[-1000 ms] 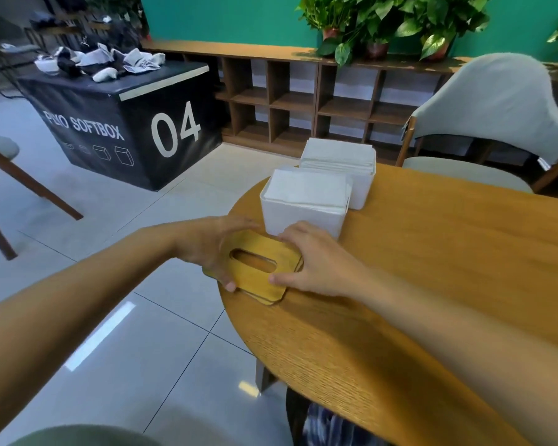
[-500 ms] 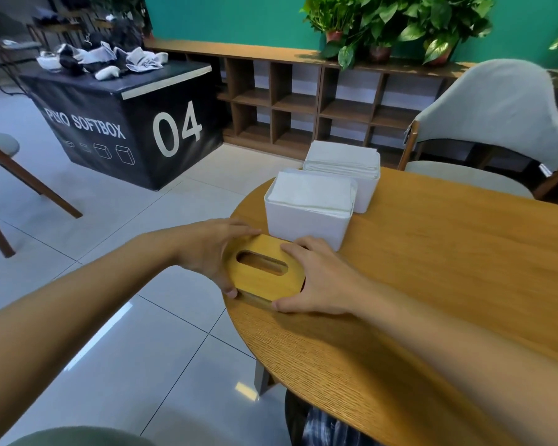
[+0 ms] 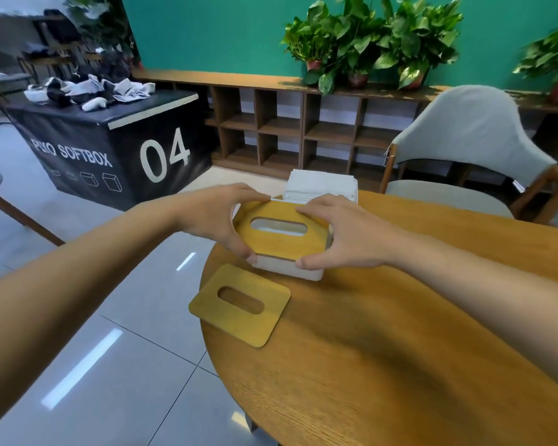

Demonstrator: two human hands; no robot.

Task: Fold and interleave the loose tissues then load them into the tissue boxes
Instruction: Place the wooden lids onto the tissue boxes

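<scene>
My left grip [image 3: 213, 217] and right grip [image 3: 345, 236] are both clamped on the wooden lid [image 3: 284, 243], one at each short end. On each side the thumb is hooked under the near edge and the fingers are curled over the far edge. The lid lies over the top of the near white box [image 3: 290, 272], and white tissue shows through its oval slot. I cannot tell whether it is fully seated.

Both forearms reach in from the sides, wrists bent inward towards each other.

A second lid [image 3: 239, 304] lies flat at the edge of the table [image 3: 400, 349], just in front of the near box and overhanging the rim. The far box [image 3: 351, 196] stands right behind the near one, with tissues [image 3: 321, 185] stacked above its rim.

A black crate [image 3: 110, 149] on the floor reads "04" and "SOFTBOX".
</scene>
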